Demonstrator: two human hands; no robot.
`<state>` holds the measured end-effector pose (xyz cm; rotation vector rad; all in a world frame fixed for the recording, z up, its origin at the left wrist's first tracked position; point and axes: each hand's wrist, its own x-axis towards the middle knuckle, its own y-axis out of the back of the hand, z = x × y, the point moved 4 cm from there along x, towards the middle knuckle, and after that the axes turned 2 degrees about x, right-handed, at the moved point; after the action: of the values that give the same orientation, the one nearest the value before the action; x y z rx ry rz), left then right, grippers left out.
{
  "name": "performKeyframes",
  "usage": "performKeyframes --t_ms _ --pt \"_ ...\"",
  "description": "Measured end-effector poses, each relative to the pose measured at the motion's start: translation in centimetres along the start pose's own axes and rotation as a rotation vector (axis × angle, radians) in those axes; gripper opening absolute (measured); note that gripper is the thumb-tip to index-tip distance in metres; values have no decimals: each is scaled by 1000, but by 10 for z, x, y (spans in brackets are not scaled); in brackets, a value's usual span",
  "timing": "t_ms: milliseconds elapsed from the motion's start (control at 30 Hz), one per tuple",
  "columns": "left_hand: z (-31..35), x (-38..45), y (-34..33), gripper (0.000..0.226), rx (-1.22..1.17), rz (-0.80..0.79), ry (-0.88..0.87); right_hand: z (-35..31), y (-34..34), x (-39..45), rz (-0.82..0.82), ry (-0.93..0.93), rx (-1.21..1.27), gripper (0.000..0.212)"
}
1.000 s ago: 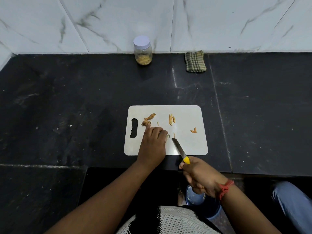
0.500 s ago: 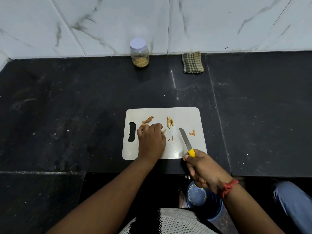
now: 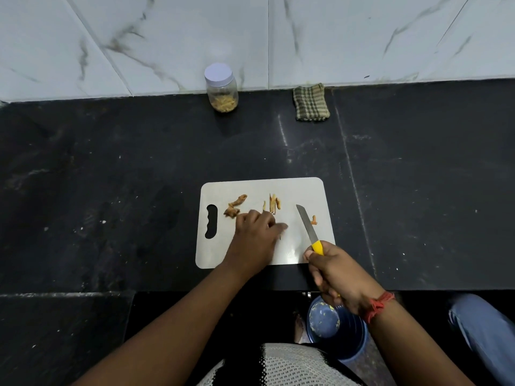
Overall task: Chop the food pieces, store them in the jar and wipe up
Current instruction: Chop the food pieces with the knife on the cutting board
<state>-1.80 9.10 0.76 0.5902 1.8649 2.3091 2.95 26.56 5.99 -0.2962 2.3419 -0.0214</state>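
A white cutting board [image 3: 301,190] lies on the black counter. On it are brownish food chunks [image 3: 235,206] at the left, thin cut strips [image 3: 273,203] in the middle and one small piece [image 3: 314,220] at the right. My left hand [image 3: 255,238] rests on the board with curled fingers just below the chunks; whether it pinches a piece is hidden. My right hand [image 3: 335,271] grips the yellow handle of a knife [image 3: 308,225], whose blade points away over the board's right part. A lidded jar [image 3: 222,87] with cut pieces stands at the wall.
A folded green checked cloth [image 3: 311,103] lies at the wall, right of the jar. Below the counter's front edge stands a blue bucket [image 3: 338,330]. A blue-clad knee [image 3: 485,327] shows at the lower right. The white marble wall bounds the counter at the back.
The knife blade has swung from the board's lower middle to its right part. My left hand has shifted slightly right and nearer, its forefinger now stretched toward the knife.
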Motion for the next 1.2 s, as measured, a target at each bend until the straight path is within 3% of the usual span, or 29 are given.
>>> performKeyframes --t_ms 67,233,333,433,567,833,1067,1200 --pt "1 -2 -3 32 2 -27 -71 -1 -1 1 -5 5 1 15" --pt "2 11 4 17 -7 -26 -162 -5 -6 3 -14 19 -3 14" --pt "3 14 4 36 10 -64 -207 -7 -7 4 -16 20 -7 13" --pt "4 14 3 39 36 -72 -207 -8 -7 4 -14 30 -8 13" --pt "-9 19 7 8 -35 -7 -14 -8 -4 6 5 40 -10 12" --pt "-38 36 20 17 -272 56 506 -8 -9 10 0 53 -24 11" --pt "-47 51 13 7 -209 -33 531 -11 -12 11 0 57 -42 13" --pt "-49 47 15 16 -282 -32 509 -11 -11 11 -6 63 -22 12"
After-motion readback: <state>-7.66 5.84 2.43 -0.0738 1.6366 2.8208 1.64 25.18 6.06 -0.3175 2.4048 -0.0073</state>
